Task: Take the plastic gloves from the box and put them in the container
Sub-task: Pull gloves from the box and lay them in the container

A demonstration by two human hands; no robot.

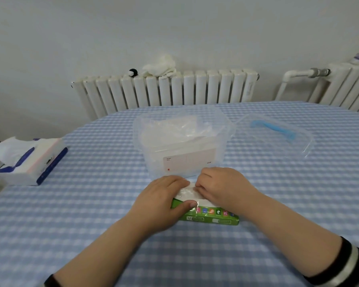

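Note:
A green glove box [210, 218] lies flat on the checked tablecloth just in front of me. My left hand [161, 200] rests on its left end, thumb pressed on the top. My right hand [223, 186] sits over the box's far right part, fingers pinched on thin clear plastic gloves [188, 191] that bunch up between both hands. Behind the box stands a clear plastic container [220, 141], open, with crumpled clear gloves [180, 129] inside it.
The container's clear lid [278, 123] with a blue handle lies to the right. A tissue pack [32, 160] sits at the table's left edge. White radiators [166, 90] line the wall behind the round table [91, 204].

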